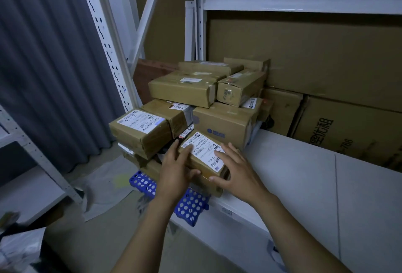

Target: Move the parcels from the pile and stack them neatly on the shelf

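A small brown parcel point(204, 155) with a white shipping label lies at the near left end of the white shelf point(304, 177), at the front of a stack of cardboard parcels point(185, 90). My left hand point(176, 170) grips its left side with the thumb on the front edge. My right hand point(235, 170) rests on its right side, fingers spread over the label and thumb at the front edge. Another labelled parcel point(141, 131) sits just left of it, overhanging the shelf end.
Large cardboard boxes point(339, 124) stand at the back right of the shelf. A blue perforated crate point(187, 203) lies on the floor below the shelf end. White rack uprights point(104, 40) and a grey curtain point(43, 66) are on the left. Bags point(19, 248) lie bottom left.
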